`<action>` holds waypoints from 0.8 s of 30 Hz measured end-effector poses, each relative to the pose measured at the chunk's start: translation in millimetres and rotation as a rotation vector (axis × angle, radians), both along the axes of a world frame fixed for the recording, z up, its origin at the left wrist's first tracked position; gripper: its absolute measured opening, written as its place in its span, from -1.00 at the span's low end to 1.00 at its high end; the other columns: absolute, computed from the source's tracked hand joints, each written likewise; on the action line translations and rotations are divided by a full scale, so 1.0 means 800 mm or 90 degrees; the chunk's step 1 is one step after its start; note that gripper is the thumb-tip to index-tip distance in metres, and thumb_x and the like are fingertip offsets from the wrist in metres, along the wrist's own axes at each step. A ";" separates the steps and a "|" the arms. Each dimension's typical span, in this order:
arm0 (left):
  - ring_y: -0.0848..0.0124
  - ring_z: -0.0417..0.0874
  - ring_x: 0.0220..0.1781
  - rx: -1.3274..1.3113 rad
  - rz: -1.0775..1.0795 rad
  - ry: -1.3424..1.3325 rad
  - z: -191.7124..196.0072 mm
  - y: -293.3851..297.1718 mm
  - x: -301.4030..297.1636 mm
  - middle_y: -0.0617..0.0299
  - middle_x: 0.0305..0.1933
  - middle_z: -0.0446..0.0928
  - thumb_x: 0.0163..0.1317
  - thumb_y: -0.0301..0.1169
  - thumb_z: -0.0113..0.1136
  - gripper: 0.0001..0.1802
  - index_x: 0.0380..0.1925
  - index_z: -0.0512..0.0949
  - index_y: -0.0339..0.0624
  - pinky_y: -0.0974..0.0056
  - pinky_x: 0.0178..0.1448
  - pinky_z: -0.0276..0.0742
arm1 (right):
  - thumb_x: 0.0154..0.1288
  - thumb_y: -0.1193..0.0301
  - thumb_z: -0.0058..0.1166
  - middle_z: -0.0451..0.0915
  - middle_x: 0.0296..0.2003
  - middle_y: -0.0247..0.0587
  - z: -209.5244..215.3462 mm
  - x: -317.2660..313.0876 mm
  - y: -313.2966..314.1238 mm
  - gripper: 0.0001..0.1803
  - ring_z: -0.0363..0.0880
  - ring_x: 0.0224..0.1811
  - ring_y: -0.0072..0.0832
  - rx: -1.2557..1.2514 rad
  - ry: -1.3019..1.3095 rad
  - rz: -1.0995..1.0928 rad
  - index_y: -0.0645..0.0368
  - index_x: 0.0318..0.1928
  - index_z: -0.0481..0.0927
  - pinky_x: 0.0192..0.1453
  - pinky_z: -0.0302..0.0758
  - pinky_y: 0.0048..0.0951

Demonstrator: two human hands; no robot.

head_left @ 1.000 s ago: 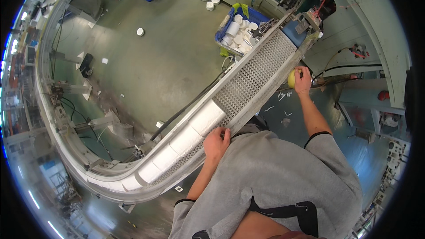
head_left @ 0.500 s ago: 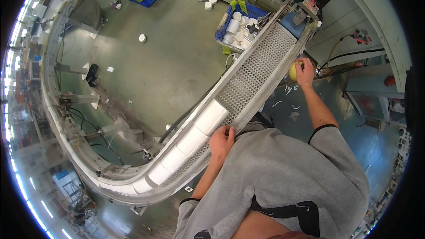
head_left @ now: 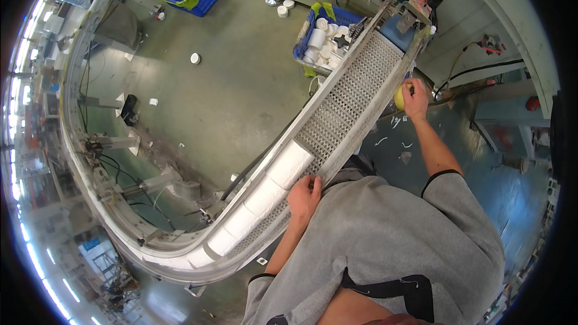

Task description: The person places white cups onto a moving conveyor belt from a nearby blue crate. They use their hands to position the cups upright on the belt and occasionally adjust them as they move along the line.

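Observation:
My left hand rests at the near side rail of the conveyor, its fingers curled in. What lies inside those fingers, if anything, is hidden. Right beside it, a row of white rolls lies end to end on the perforated belt, running down into the bend. My right hand is out past the conveyor's near rail on the right, fingers closed on a rounded yellow object. Most of that object is covered by the hand, so its kind does not show.
Beyond the conveyor stands a blue basket holding white rolls and pieces. Another blue basket with green edges is farther left. A white round piece lies on the floor. Machine cabinets stand at the right, with cables nearby.
The whole view has shifted slightly. Both hands keep about the same pose and place; the rolls look the same against the belt.

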State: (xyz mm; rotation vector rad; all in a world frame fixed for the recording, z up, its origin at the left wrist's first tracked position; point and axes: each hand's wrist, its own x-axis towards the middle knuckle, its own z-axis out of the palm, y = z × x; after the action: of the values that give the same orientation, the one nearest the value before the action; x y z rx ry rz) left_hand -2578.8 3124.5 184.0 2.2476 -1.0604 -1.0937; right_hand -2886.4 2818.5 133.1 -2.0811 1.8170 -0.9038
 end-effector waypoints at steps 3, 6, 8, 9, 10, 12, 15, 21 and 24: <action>0.07 0.71 -0.24 -0.003 0.001 0.004 -0.001 0.000 0.001 0.06 -0.32 0.69 0.36 -0.06 0.10 -0.63 -0.24 0.69 -0.10 0.07 -0.14 0.59 | 0.29 0.22 0.11 0.57 -0.16 -0.28 0.001 -0.003 -0.004 -0.81 0.56 -0.03 -0.19 0.019 0.002 0.001 0.01 -0.19 0.59 0.04 0.48 -0.25; 0.07 0.71 -0.23 -0.003 0.003 0.006 -0.001 -0.002 -0.001 0.05 -0.31 0.69 0.36 -0.06 0.10 -0.63 -0.24 0.69 -0.10 0.07 -0.14 0.59 | 0.29 0.22 0.10 0.57 -0.15 -0.28 0.003 -0.002 -0.004 -0.81 0.56 -0.03 -0.19 0.021 0.006 0.003 0.01 -0.19 0.59 0.04 0.48 -0.25; 0.07 0.71 -0.23 -0.003 0.000 0.001 -0.001 -0.001 -0.001 0.05 -0.31 0.69 0.36 -0.06 0.10 -0.63 -0.25 0.68 -0.11 0.06 -0.14 0.59 | 0.29 0.22 0.10 0.57 -0.15 -0.28 0.004 -0.002 -0.003 -0.81 0.56 -0.03 -0.19 0.028 0.008 0.000 0.01 -0.19 0.59 0.04 0.48 -0.26; 0.07 0.71 -0.23 -0.003 -0.003 -0.002 -0.003 -0.001 -0.001 0.04 -0.30 0.69 0.36 -0.06 0.10 -0.63 -0.25 0.68 -0.11 0.06 -0.14 0.58 | 0.29 0.22 0.10 0.57 -0.15 -0.28 0.004 -0.002 -0.004 -0.81 0.56 -0.03 -0.19 0.030 0.007 -0.001 0.01 -0.18 0.59 0.05 0.48 -0.25; 0.07 0.71 -0.22 -0.002 -0.004 -0.006 -0.003 0.000 -0.001 0.04 -0.30 0.69 0.36 -0.06 0.10 -0.63 -0.24 0.68 -0.11 0.06 -0.14 0.58 | 0.29 0.22 0.10 0.57 -0.15 -0.27 0.004 -0.002 -0.004 -0.81 0.56 -0.03 -0.18 0.033 0.006 0.000 0.01 -0.18 0.60 0.05 0.48 -0.25; 0.06 0.71 -0.23 0.005 -0.001 -0.001 -0.003 -0.001 0.000 0.04 -0.30 0.69 0.36 -0.06 0.10 -0.64 -0.25 0.68 -0.11 0.06 -0.14 0.58 | 0.30 0.22 0.10 0.57 -0.14 -0.27 0.003 -0.001 -0.004 -0.80 0.56 -0.02 -0.17 0.037 0.001 -0.001 0.01 -0.17 0.60 0.06 0.47 -0.25; 0.06 0.70 -0.23 0.000 0.001 -0.002 0.002 -0.002 -0.001 0.04 -0.31 0.69 0.36 -0.08 0.11 -0.65 -0.26 0.68 -0.11 0.05 -0.14 0.58 | 0.30 0.23 0.10 0.56 -0.14 -0.25 0.000 -0.002 -0.005 -0.80 0.55 -0.01 -0.16 0.023 0.001 0.009 0.03 -0.16 0.60 0.08 0.47 -0.25; 0.07 0.68 -0.21 -0.026 0.018 0.008 0.009 -0.002 0.001 0.06 -0.32 0.67 0.36 -0.13 0.12 -0.68 -0.28 0.66 -0.13 0.04 -0.14 0.56 | 0.34 0.28 0.08 0.57 -0.16 -0.20 -0.001 0.001 -0.006 -0.81 0.57 -0.04 -0.18 0.033 0.004 0.011 0.08 -0.15 0.61 0.07 0.46 -0.29; 0.08 0.67 -0.21 -0.032 0.021 0.009 0.010 -0.003 0.002 0.07 -0.32 0.67 0.35 -0.14 0.13 -0.69 -0.30 0.66 -0.14 0.04 -0.14 0.55 | 0.36 0.28 0.07 0.58 -0.16 -0.18 -0.008 -0.006 -0.009 -0.80 0.56 -0.03 -0.18 0.030 -0.003 0.030 0.11 -0.15 0.61 0.08 0.46 -0.28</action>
State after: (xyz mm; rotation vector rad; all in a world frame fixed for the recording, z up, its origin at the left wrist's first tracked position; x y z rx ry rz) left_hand -2577.0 3122.1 192.0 2.2074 -1.0310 -1.0563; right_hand -2891.1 2811.2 126.8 -2.0826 1.7619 -0.8459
